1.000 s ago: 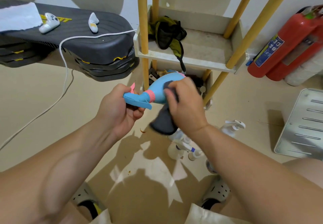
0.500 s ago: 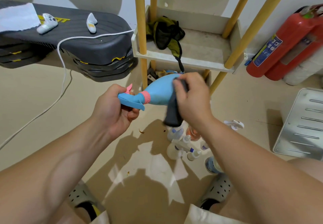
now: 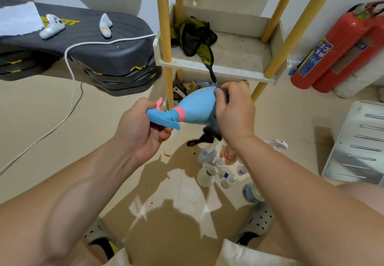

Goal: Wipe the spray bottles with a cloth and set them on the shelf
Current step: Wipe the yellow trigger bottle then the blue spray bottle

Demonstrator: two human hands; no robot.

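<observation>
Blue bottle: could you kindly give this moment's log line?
left hand grips blue bottle nozzle end | right hand holds cloth against base

a white shelf unit with yellow wooden posts (image 3: 218, 70) stands against the wall. just in front of the shelf's lower tier, the left grip (image 3: 143, 128) curls around the trigger head of a blue plastic spray bottle with a pink collar (image 3: 197, 107), which lies on its side. the right grip (image 3: 234, 114) clutches a dark grey cloth (image 3: 214, 128) against the bottle's base, its loose end hanging down. a crumpled olive and black fabric bag (image 3: 193, 37) lies on the shelf. a cluster of small clear and white spray bottles (image 3: 209, 174) stands on the floor in front of the shelf. two red fire extinguishers (image 3: 336, 45) lean right of the shelf, and a stack of black step platforms (image 3: 99, 49) sits to its left.
</observation>
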